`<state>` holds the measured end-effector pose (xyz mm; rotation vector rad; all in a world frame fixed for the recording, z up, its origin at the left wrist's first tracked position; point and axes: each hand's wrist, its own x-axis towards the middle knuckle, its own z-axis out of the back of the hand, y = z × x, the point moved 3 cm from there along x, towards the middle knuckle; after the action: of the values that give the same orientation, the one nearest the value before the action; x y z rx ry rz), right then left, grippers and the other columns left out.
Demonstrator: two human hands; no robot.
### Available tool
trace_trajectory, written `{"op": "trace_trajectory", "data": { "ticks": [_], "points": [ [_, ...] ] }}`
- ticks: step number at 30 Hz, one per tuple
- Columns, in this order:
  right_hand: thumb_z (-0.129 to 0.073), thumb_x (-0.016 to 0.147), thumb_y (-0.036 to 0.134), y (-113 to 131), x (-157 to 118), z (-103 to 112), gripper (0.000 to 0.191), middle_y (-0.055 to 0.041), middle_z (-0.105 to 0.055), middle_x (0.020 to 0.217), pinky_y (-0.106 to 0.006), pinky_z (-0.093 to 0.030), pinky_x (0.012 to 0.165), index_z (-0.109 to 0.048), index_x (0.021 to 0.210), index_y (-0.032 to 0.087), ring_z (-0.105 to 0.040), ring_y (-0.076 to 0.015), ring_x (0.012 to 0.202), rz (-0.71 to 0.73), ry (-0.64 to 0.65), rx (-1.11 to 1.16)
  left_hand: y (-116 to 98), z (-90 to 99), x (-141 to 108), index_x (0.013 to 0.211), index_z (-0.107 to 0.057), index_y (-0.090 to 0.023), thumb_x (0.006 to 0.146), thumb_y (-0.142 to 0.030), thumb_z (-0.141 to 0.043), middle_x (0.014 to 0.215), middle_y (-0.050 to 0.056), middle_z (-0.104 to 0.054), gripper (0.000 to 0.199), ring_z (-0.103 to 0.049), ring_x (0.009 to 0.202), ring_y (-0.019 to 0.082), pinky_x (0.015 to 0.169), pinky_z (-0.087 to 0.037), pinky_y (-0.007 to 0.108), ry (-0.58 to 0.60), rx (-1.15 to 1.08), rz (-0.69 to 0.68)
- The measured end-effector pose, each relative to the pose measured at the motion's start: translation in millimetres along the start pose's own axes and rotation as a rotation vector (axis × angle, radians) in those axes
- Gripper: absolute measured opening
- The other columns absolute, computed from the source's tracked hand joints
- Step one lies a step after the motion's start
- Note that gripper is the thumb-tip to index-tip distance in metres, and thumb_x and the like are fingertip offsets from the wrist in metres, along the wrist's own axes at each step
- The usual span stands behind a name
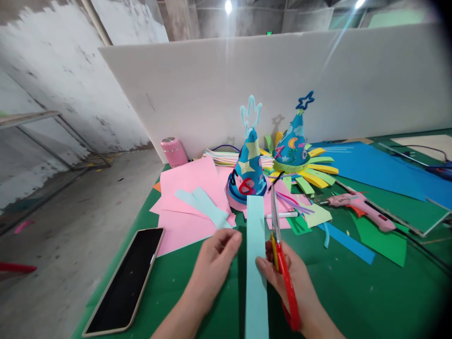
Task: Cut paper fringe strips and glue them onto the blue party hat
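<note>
A long light blue paper strip (256, 268) stands out in front of me, running from the bottom edge toward the hats. My right hand (294, 278) pinches its right edge with the thumb and also holds red-and-yellow-handled scissors (287, 287), blades pointing away beside the strip. To the left of the strip is my left hand (215, 259), its fingers curled in and thumb against them, with nothing visible in it. Just beyond it, light blue paper pieces (203, 205) lie on pink paper sheets (190, 183).
Two decorated blue cone hats, one near (249, 162) and one farther right (293, 141), stand behind. A phone (125, 280) lies left; a pink glue gun (360, 207) with a cord lies right. A pink canister (174, 151) stands by the white panel (197, 89).
</note>
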<state>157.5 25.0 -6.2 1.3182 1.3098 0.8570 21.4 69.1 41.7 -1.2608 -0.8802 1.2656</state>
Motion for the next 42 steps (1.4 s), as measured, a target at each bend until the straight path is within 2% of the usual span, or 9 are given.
{"op": "trace_trajectory", "data": {
  "ticks": [2,4,9,13,18,21,24,29,42],
  "points": [
    [-0.066,0.063,0.039,1,-1,-1,0.032,0.0053,-0.047,0.058,-0.019,-0.039,0.046,-0.048,0.081,0.02,-0.043,-0.0088,0.051,0.0,0.014,-0.031,2,-17.6,-8,0.083,-0.063,-0.015,0.075,-0.034,-0.054,0.072,0.002,-0.061,0.022,-0.052,0.07,0.014,0.063,-0.038,0.023,0.171,-0.205,0.076],
    [-0.068,0.059,0.039,1,-1,-2,0.034,0.0037,-0.05,0.061,-0.02,-0.041,0.048,-0.051,0.08,0.019,-0.046,-0.01,0.054,0.008,0.006,-0.025,5,-28.5,-11,0.089,-0.063,-0.015,0.076,-0.032,-0.053,0.075,0.004,-0.063,0.023,-0.054,0.073,0.015,0.066,-0.039,0.024,0.262,-0.418,0.142],
    [-0.072,0.055,0.037,1,0,-4,0.035,-0.0002,-0.058,0.071,-0.024,-0.047,0.058,-0.053,0.078,0.019,-0.056,-0.0143,0.065,-0.011,-0.039,0.095,13,-30.7,-7,0.086,-0.064,-0.011,0.077,-0.03,-0.053,0.073,0.007,-0.064,0.024,-0.057,0.069,0.015,0.064,-0.041,0.024,0.177,-0.64,0.241],
    [-0.068,0.061,0.038,11,2,0,0.031,-0.0004,-0.061,0.077,-0.024,-0.049,0.064,-0.049,0.078,0.02,-0.059,-0.0128,0.066,-0.024,-0.066,0.132,19,-27.0,-7,0.09,-0.062,-0.011,0.079,-0.03,-0.05,0.068,0.006,-0.062,0.025,-0.055,0.066,0.014,0.062,-0.041,0.024,0.154,-0.526,0.217],
    [-0.066,0.063,0.037,34,10,4,0.035,0.0031,-0.057,0.062,-0.025,-0.046,0.048,-0.045,0.085,0.02,-0.054,-0.0123,0.051,0.058,-0.08,-0.046,20,-34.0,-12,0.1,-0.058,-0.016,0.08,-0.03,-0.047,0.066,0.001,-0.057,0.026,-0.051,0.062,0.013,0.058,-0.039,0.022,0.27,-0.279,0.128],
    [-0.069,0.06,0.029,37,15,3,0.039,0.0092,-0.046,0.051,-0.022,-0.041,0.043,-0.044,0.088,0.021,-0.046,-0.0097,0.045,0.076,-0.06,-0.101,14,-38.7,-17,0.103,-0.056,-0.017,0.079,-0.028,-0.047,0.079,0.003,-0.059,0.028,-0.052,0.076,0.017,0.07,-0.04,0.026,0.276,-0.156,0.003],
    [-0.07,0.059,0.023,34,16,3,0.039,0.009,-0.045,0.054,-0.021,-0.038,0.043,-0.045,0.088,0.022,-0.042,-0.0088,0.047,0.075,-0.091,-0.113,15,-40.8,-21,0.112,-0.051,-0.017,0.08,-0.029,-0.045,0.105,0.008,-0.057,0.035,-0.049,0.098,0.022,0.087,-0.034,0.031,0.242,-0.087,-0.042],
    [-0.068,0.061,0.023,33,17,1,0.034,0.0068,-0.047,0.061,-0.023,-0.041,0.05,-0.043,0.084,0.022,-0.046,-0.0104,0.053,0.08,-0.079,-0.079,27,-39.8,-23,0.119,-0.047,-0.016,0.077,-0.029,-0.05,0.128,0.01,-0.043,0.044,-0.033,0.119,0.026,0.1,-0.019,0.035,0.173,-0.06,-0.01],
    [-0.067,0.063,0.02,34,16,-1,0.028,0.0065,-0.047,0.066,-0.02,-0.039,0.055,-0.044,0.081,0.021,-0.043,-0.0088,0.059,0.076,-0.041,0.049,25,-38.9,-25,0.117,-0.051,-0.019,0.075,-0.023,-0.052,0.127,0.008,-0.044,0.041,-0.032,0.12,0.027,0.1,-0.02,0.036,0.132,-0.064,-0.066]
  ]
}}
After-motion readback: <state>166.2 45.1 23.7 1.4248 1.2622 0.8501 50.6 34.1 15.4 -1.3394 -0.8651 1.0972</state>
